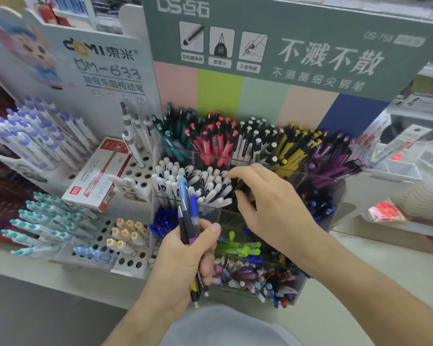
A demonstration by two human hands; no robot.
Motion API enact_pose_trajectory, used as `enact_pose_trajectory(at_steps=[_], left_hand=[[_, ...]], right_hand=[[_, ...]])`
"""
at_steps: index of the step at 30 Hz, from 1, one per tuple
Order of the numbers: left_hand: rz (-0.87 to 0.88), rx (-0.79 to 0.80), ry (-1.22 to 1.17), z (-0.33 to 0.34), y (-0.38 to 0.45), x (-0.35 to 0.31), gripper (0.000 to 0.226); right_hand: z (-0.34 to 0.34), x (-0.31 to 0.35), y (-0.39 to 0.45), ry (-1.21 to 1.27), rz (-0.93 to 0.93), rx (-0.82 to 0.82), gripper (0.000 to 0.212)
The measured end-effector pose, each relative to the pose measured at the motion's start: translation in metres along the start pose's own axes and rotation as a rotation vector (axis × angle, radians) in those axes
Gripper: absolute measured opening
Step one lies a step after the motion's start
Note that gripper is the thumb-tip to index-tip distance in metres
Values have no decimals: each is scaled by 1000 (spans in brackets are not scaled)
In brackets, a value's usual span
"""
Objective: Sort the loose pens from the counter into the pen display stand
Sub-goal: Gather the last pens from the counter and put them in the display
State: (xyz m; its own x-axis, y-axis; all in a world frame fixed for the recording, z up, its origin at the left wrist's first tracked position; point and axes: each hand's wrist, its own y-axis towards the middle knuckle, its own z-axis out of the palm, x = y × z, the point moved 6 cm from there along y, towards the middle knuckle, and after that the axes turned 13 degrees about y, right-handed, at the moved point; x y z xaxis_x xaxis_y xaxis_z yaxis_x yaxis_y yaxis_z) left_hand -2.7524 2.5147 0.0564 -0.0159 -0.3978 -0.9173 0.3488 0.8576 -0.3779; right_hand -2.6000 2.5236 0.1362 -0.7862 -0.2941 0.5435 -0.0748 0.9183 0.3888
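Note:
My left hand (185, 255) grips a bundle of pens (188, 216) upright in front of the clear tiered pen display stand (210, 156); the bundle includes a light blue pen, a dark blue one and black ones with purple and yellow bands. My right hand (268, 198) reaches over the stand's middle tier, its fingers curled down at a compartment just right of the white pens (210, 186). A dark object seems to be between its fingertips, but I cannot make it out. The stand's back row holds teal, red, white, yellow and purple pens.
A white pegboard stand (133, 176) on the left carries purple, teal and yellow-capped pens, plus a red and white pen box (98, 176). A tall green signboard (285, 41) rises behind the clear stand. White counter (360, 270) lies to the right, with small packaged goods at its far edge.

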Motion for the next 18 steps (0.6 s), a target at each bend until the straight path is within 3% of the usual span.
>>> enact_pose_trajectory(at_steps=[2,4,9,16,18], left_hand=[[-10,-2,9,-3,1,2,21],[-17,4,16,-5,2,2,23],[-47,100,-19,-2,-5,-3,25],[-75,195,-58,4,-13,-5,24],[-84,188,-64,2,-13,-5,23]], right_hand=[[-1,-5,-7,58,5,-100,38],[3,-5,-18,9,-56,-148,34],[16,-13,-41,-220,-89,-128,40],[4,-22,-24,-113,-88,-237,50],[-1,-25,-19,-71,-67,-324,39]])
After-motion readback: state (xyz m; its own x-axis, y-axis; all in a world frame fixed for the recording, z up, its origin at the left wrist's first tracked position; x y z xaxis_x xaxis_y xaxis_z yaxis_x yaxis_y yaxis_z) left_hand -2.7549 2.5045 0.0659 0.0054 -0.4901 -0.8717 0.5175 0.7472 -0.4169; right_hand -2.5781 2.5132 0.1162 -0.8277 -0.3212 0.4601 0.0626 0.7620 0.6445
